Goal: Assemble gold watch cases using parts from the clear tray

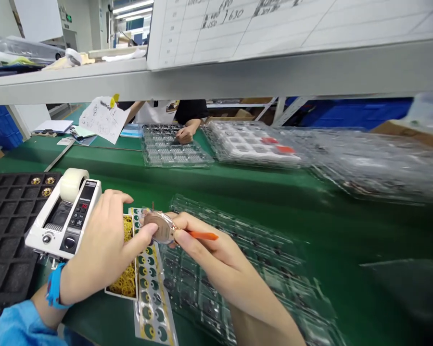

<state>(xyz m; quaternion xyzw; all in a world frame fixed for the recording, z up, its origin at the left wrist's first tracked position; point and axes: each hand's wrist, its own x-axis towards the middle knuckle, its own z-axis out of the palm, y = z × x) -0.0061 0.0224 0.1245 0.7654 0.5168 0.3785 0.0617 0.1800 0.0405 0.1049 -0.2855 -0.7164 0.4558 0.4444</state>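
A round metal watch case (160, 228) is held up between both hands, its flat back facing me. My left hand (110, 238), with a blue wristband (55, 287), presses its thumb on the case's left side; its other fingers are partly spread. My right hand (216, 250) pinches the case's right edge, with an orange pointed piece (204, 235) sticking out between its fingers. Below the case lie a box of small yellow rings (126, 283) and a sheet of green and yellow stickers (152, 307).
A white tape dispenser (67, 216) stands at left beside a black compartment tray (7, 226). Clear plastic trays (245, 264) lie at right. Across the bench, a person's hand (184, 135) rests over another clear tray (169, 154). A shelf (238, 77) crosses above.
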